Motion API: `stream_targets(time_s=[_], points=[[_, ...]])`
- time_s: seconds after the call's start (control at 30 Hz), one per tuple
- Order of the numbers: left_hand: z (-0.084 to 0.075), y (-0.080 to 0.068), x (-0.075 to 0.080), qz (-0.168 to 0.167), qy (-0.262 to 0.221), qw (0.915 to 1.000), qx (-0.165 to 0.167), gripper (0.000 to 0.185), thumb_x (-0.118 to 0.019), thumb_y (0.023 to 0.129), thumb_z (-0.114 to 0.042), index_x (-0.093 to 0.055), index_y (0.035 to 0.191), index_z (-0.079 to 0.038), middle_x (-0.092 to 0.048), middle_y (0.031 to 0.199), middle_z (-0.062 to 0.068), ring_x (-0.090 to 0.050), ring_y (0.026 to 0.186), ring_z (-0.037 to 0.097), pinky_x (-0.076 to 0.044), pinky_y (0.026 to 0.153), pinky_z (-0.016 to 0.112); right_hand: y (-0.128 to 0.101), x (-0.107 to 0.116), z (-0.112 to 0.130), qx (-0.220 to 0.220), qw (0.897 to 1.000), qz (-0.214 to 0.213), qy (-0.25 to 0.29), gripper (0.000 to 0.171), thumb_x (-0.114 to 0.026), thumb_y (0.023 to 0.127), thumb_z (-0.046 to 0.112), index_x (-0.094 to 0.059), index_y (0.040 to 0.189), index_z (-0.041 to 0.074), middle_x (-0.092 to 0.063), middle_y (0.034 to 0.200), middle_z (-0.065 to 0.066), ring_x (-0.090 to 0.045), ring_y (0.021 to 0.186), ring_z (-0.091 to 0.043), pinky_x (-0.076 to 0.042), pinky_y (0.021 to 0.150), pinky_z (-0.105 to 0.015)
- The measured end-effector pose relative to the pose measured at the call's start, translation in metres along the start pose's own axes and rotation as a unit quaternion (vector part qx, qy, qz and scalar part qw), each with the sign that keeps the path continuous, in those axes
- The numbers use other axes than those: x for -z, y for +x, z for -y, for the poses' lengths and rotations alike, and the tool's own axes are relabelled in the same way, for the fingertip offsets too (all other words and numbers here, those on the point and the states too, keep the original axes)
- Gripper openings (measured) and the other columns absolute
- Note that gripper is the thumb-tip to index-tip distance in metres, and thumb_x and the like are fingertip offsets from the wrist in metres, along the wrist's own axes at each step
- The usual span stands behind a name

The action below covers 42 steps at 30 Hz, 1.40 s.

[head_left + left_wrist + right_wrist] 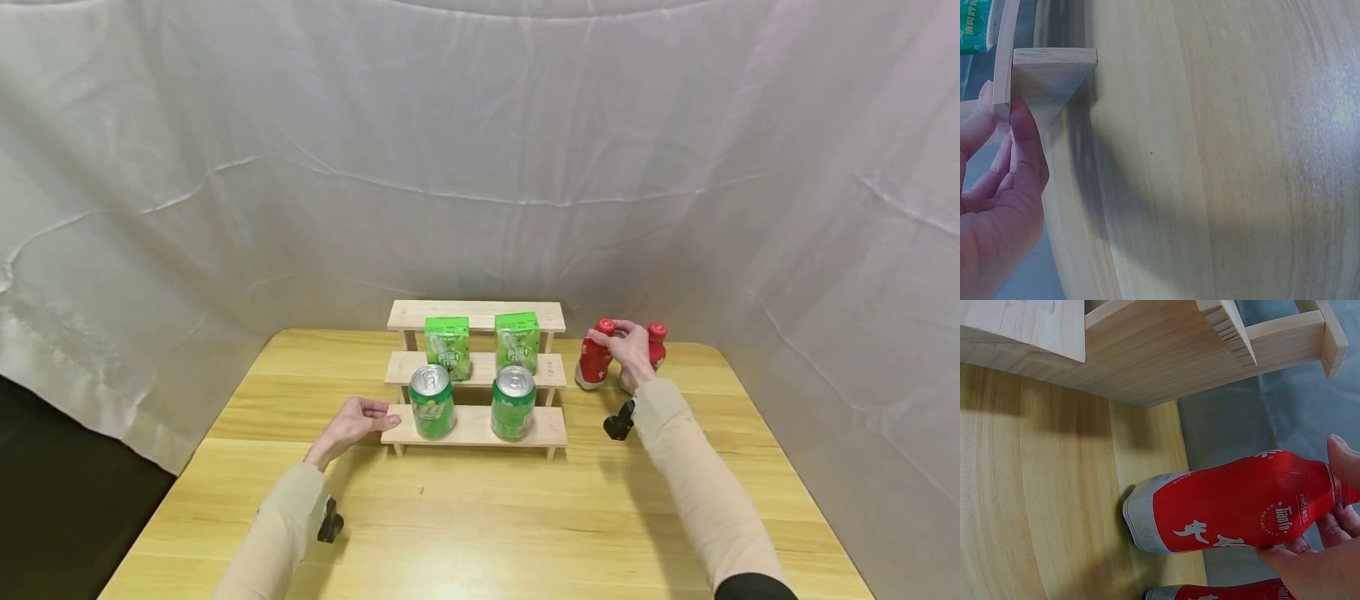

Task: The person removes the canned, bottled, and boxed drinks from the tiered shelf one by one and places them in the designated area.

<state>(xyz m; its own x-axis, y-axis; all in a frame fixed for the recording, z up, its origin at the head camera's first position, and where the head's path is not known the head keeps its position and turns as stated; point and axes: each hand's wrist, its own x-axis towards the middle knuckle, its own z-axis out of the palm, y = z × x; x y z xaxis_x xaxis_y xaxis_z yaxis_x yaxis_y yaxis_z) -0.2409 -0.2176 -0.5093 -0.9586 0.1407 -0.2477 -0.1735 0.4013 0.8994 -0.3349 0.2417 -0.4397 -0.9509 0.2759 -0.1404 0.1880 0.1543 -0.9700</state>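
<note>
A three-tier wooden shelf (475,316) stands mid-table. Two green cartons (447,346) sit on its middle tier and two green cans (432,402) on the bottom tier. My left hand (358,421) is at the bottom tier's left end. In the left wrist view the board's corner (1002,94) lies between the thumb and fingers of that hand (997,206). Right of the shelf stand two red bottles. My right hand (630,350) grips the nearer one (592,365) near its cap. The right wrist view shows this bottle (1229,506) tilted, with fingers (1322,562) round its neck.
The second red bottle (657,342) stands just behind my right hand, close to the first. The wooden table (480,517) has bare surface in front of the shelf. White cloth hangs around the table on all far sides.
</note>
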Motion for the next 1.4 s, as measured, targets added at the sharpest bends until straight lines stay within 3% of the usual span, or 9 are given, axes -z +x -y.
stream_targets(time_s=[0.27, 0.43, 0.57, 0.73, 0.87, 1.1, 1.27, 1.4], points=[[0.0, 0.0, 0.0, 0.002, -0.003, 1.0, 0.002, 0.052, -0.073, 0.091, -0.012, -0.052, 0.127, 0.019, -0.067, 0.11, 0.023, -0.063, 0.089, 0.014, -0.057, 0.086, 0.029, 0.002, 0.002, -0.002, -0.001, 1.0, -0.003, -0.009, 0.056, -0.072, 0.093, 0.013, -0.049, 0.141, -0.002, -0.057, 0.139, -0.02, -0.057, 0.104, -0.012, -0.044, 0.114, -0.038], [0.0, -0.001, 0.001, 0.006, -0.003, 1.0, -0.002, 0.052, -0.073, 0.092, -0.013, -0.052, 0.128, 0.018, -0.067, 0.111, 0.024, -0.063, 0.09, 0.014, -0.058, 0.09, 0.035, 0.001, 0.002, 0.001, 0.007, 1.0, 0.016, -0.016, 0.059, -0.071, 0.093, 0.013, -0.045, 0.145, -0.003, -0.054, 0.144, -0.023, -0.056, 0.119, -0.024, -0.041, 0.117, -0.043], [0.0, -0.001, 0.002, 0.005, -0.001, 1.0, -0.001, 0.053, -0.073, 0.091, -0.013, -0.051, 0.128, 0.019, -0.066, 0.112, 0.025, -0.064, 0.091, 0.015, -0.058, 0.09, 0.034, -0.003, 0.003, 0.005, 0.029, 0.999, 0.024, -0.035, 0.064, -0.071, 0.093, 0.013, -0.042, 0.149, 0.001, -0.049, 0.15, -0.023, -0.047, 0.136, -0.034, -0.038, 0.12, -0.046], [0.001, 0.0, 0.001, -0.001, 0.002, 1.0, 0.005, 0.054, -0.075, 0.09, -0.014, -0.053, 0.128, 0.018, -0.066, 0.113, 0.025, -0.063, 0.093, 0.016, -0.056, 0.083, 0.025, -0.015, 0.001, 0.009, 0.105, 0.992, -0.001, -0.073, 0.059, -0.069, 0.095, 0.017, -0.046, 0.147, 0.003, -0.047, 0.153, -0.02, -0.041, 0.143, -0.035, -0.033, 0.122, -0.049], [0.001, 0.001, 0.001, 0.0, 0.003, 1.0, 0.005, 0.055, -0.074, 0.09, -0.014, -0.052, 0.128, 0.018, -0.066, 0.115, 0.026, -0.063, 0.094, 0.017, -0.056, 0.083, 0.025, -0.027, -0.004, 0.011, 0.185, 0.979, -0.002, -0.082, 0.051, -0.069, 0.095, 0.02, -0.052, 0.14, 0.002, -0.053, 0.146, -0.021, -0.045, 0.138, -0.035, -0.034, 0.119, -0.051], [0.0, -0.001, 0.0, 0.013, 0.003, 0.9999, -0.004, 0.055, -0.072, 0.092, -0.015, -0.05, 0.13, 0.019, -0.065, 0.117, 0.029, -0.065, 0.096, 0.018, -0.058, 0.091, 0.035, -0.048, -0.017, 0.022, 0.237, 0.962, 0.079, -0.108, 0.051, -0.066, 0.098, 0.028, -0.053, 0.141, 0.006, -0.052, 0.148, -0.017, -0.045, 0.132, -0.034, -0.034, 0.115, -0.054], [0.001, 0.0, 0.002, 0.013, 0.01, 0.9999, -0.001, 0.056, -0.072, 0.093, -0.018, -0.05, 0.13, 0.018, -0.064, 0.119, 0.029, -0.064, 0.098, 0.019, -0.057, 0.089, 0.031, -0.059, -0.031, 0.032, 0.241, 0.953, 0.151, -0.103, 0.054, -0.062, 0.1, 0.025, -0.046, 0.146, 0.002, -0.049, 0.151, -0.021, -0.043, 0.14, -0.038, -0.031, 0.121, -0.055], [0.002, 0.001, 0.002, 0.013, 0.011, 0.9999, 0.002, 0.056, -0.072, 0.092, -0.018, -0.051, 0.13, 0.018, -0.064, 0.119, 0.029, -0.064, 0.098, 0.019, -0.056, 0.088, 0.028, -0.064, -0.042, 0.038, 0.226, 0.953, 0.193, -0.06, 0.055, -0.061, 0.101, 0.02, -0.042, 0.149, -0.001, -0.048, 0.149, -0.025, -0.043, 0.141, -0.04, -0.03, 0.123, -0.053]])
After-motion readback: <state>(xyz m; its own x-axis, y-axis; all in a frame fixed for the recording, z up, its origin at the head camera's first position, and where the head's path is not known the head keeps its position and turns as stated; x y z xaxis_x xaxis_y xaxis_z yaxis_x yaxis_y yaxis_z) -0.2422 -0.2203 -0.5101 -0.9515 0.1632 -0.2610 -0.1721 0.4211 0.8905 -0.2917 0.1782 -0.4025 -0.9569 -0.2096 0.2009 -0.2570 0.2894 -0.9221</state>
